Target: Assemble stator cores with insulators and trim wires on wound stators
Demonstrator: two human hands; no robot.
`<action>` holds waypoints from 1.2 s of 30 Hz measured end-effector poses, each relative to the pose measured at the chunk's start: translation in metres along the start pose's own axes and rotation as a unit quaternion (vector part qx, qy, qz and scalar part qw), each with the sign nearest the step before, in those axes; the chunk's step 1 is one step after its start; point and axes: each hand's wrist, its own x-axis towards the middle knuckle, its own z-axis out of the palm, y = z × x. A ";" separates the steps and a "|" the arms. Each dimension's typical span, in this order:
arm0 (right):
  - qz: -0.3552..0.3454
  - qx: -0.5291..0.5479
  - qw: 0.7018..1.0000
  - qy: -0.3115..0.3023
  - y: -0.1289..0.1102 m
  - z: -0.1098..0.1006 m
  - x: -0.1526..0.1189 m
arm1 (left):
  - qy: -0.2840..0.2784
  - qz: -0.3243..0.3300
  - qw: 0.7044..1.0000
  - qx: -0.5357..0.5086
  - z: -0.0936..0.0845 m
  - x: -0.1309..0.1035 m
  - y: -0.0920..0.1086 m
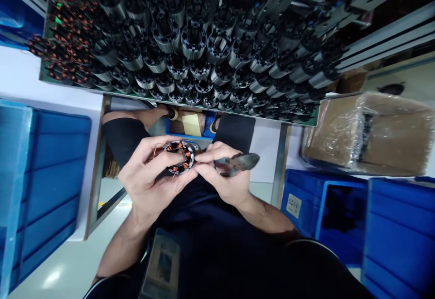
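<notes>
Clamping a wound stator point(182, 169), wires point(154, 150) loose, the left hand point(146, 176) meets the right hand point(231, 181), closed around pliers point(245, 161); most stators beyond point(219, 52) show no copper.

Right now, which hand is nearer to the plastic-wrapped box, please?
Right: the right hand, holding pliers, is left of the box; the left hand, holding the ring, is farther left.
</notes>
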 end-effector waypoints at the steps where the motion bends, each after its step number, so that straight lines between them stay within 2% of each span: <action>1: 0.017 -0.009 1.000 0.004 0.001 0.001 0.001 | 0.010 0.003 1.000 0.010 0.000 -0.002 -0.001; 5: 0.076 -0.040 0.996 -0.011 0.010 -0.002 0.002 | 0.019 0.006 0.999 0.037 -0.002 -0.005 -0.002; 9: 0.167 -0.020 0.982 -0.089 0.005 -0.014 0.012 | -0.024 -0.005 0.998 0.054 -0.002 -0.005 0.000; 13: 0.272 0.070 0.938 -0.202 -0.004 -0.033 0.027 | -0.013 0.006 0.996 0.087 -0.002 -0.010 -0.008; 16: 0.323 0.155 0.905 -0.230 -0.001 -0.043 0.027 | 0.013 -0.009 0.996 0.089 -0.005 -0.014 -0.019; 19: 0.316 0.274 0.882 -0.219 0.008 -0.048 0.018 | 0.013 -0.078 0.996 -0.036 -0.003 -0.019 -0.025; 21: 0.304 0.311 0.874 -0.216 0.010 -0.050 0.013 | 0.005 -0.172 0.965 -0.199 0.005 -0.024 -0.023; 23: 0.296 0.289 0.880 -0.232 0.007 -0.050 0.013 | 0.013 -0.279 0.898 -0.340 0.015 -0.027 -0.016; 25: 0.288 0.229 0.895 -0.253 -0.002 -0.050 0.017 | 0.037 -0.361 0.835 -0.413 0.024 -0.028 -0.007; 26: 0.285 0.195 0.902 -0.260 -0.007 -0.051 0.020 | 0.048 -0.387 0.813 -0.432 0.028 -0.027 -0.003; 28: 0.273 0.136 0.916 -0.262 -0.016 -0.053 0.024 | 0.056 -0.410 0.789 -0.454 0.031 -0.025 0.002; 30: 0.251 0.084 0.937 -0.227 -0.022 -0.056 0.021 | 0.057 -0.409 0.787 -0.458 0.031 -0.024 0.002; 31: 0.238 0.051 0.951 -0.191 -0.023 -0.057 0.017 | 0.062 -0.401 0.793 -0.454 0.031 -0.024 0.001; 34: 0.180 -0.070 0.979 -0.067 -0.022 -0.059 -0.008 | 0.109 -0.365 0.828 -0.412 0.030 -0.025 -0.003; 35: 0.149 -0.103 0.982 -0.061 -0.020 -0.058 -0.017 | 0.129 -0.351 0.839 -0.395 0.031 -0.025 -0.003; 36: 0.117 -0.127 0.982 -0.080 -0.018 -0.056 -0.026 | 0.144 -0.337 0.849 -0.380 0.032 -0.026 -0.003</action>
